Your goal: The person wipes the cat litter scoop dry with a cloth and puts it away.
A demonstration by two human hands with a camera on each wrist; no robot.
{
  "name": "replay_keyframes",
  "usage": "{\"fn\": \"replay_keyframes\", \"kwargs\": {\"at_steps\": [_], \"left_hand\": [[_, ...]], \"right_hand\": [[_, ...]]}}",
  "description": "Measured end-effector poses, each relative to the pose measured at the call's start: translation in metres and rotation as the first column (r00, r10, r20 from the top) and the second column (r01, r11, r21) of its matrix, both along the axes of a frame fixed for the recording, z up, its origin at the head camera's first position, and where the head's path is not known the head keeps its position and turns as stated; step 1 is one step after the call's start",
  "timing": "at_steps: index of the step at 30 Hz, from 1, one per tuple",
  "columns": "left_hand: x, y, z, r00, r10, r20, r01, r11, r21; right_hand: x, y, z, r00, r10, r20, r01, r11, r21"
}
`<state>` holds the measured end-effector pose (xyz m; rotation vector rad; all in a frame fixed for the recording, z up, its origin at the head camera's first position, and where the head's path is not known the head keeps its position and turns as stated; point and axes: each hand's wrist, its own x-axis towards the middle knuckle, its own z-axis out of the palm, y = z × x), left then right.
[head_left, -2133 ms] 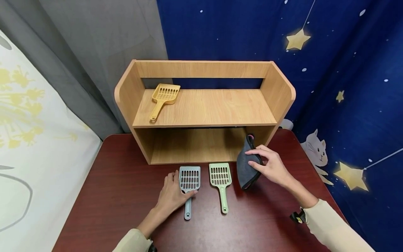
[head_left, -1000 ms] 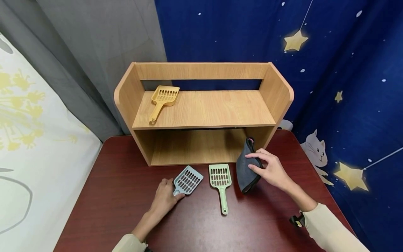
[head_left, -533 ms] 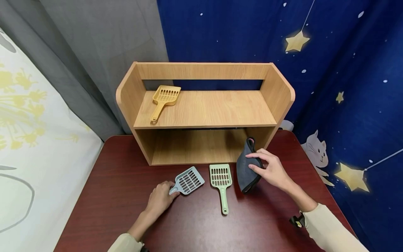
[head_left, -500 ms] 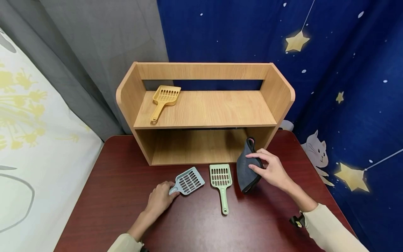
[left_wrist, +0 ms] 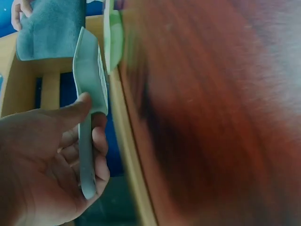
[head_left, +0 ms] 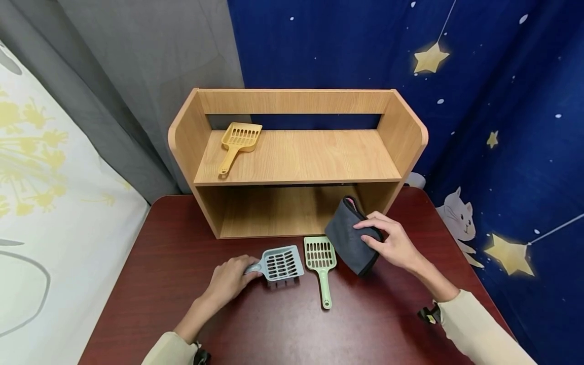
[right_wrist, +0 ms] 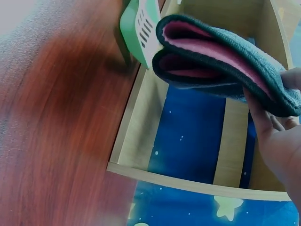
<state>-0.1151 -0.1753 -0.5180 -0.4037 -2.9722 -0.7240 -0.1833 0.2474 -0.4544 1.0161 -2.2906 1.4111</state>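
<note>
My left hand point(head_left: 230, 278) grips the handle of a blue-grey slotted litter scoop point(head_left: 283, 263); the scoop's shadow shows on the table below it. In the left wrist view the thumb lies on the scoop's handle end and the fingers curl round behind. My right hand point(head_left: 393, 241) pinches a folded dark grey cloth point(head_left: 350, 238) between thumb and fingers. The right wrist view shows the cloth's pink inner layers point(right_wrist: 211, 49) and black edging. Between the two hands a green litter scoop point(head_left: 323, 271) lies on the table, its slotted head toward the shelf.
Behind the hands stands a two-tier wooden shelf point(head_left: 301, 157). A yellow litter scoop point(head_left: 239, 139) rests at the left of its upper board. The dark red table point(head_left: 173, 284) extends toward me; curtains point(head_left: 319, 45) hang behind.
My left hand has slid from the blue-grey scoop's head to its handle, turned it sideways and raised it. The cloth in my right hand has swung left toward the green scoop.
</note>
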Motion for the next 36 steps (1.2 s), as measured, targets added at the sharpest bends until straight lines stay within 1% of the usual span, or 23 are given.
{"fn": "replay_keyframes", "kwargs": {"at_steps": [4, 8, 13, 17, 20, 22, 26, 29, 32, 36], "left_hand": [[-0.005, 0.004, 0.013, 0.996, -0.080, -0.033, 0.080, 0.997, 0.009], [-0.011, 0.011, 0.026, 0.983, -0.168, -0.070, 0.168, 0.986, 0.000], [-0.021, 0.021, 0.042, 0.958, -0.268, -0.106, 0.269, 0.963, -0.001], [-0.028, 0.030, 0.053, 0.933, -0.337, -0.126, 0.344, 0.939, 0.031], [-0.032, 0.037, 0.059, 0.911, -0.388, -0.137, 0.398, 0.916, 0.055], [-0.033, 0.041, 0.063, 0.899, -0.414, -0.141, 0.425, 0.903, 0.064], [-0.034, 0.049, 0.066, 0.882, -0.450, -0.142, 0.463, 0.884, 0.071], [-0.035, 0.056, 0.067, 0.876, -0.463, -0.133, 0.476, 0.875, 0.086], [-0.035, 0.062, 0.069, 0.879, -0.459, -0.127, 0.471, 0.877, 0.091], [-0.034, 0.062, 0.069, 0.894, -0.432, -0.121, 0.444, 0.891, 0.097]], "right_hand": [[-0.004, -0.003, 0.002, 1.000, 0.016, -0.014, -0.015, 1.000, 0.010], [-0.008, -0.008, 0.006, 0.999, 0.053, -0.004, -0.053, 0.999, 0.010], [-0.017, -0.015, 0.007, 0.991, 0.125, 0.037, -0.125, 0.992, -0.004], [-0.025, -0.024, 0.006, 0.980, 0.184, 0.072, -0.185, 0.983, 0.009], [-0.030, -0.032, 0.009, 0.964, 0.235, 0.121, -0.240, 0.971, 0.020], [-0.032, -0.038, 0.012, 0.947, 0.272, 0.172, -0.281, 0.959, 0.028], [-0.039, -0.051, 0.016, 0.908, 0.330, 0.257, -0.347, 0.938, 0.022], [-0.044, -0.059, 0.017, 0.892, 0.360, 0.273, -0.376, 0.927, 0.005], [-0.048, -0.066, 0.018, 0.887, 0.383, 0.258, -0.395, 0.919, -0.004], [-0.049, -0.070, 0.019, 0.886, 0.386, 0.256, -0.399, 0.917, -0.002]]}}
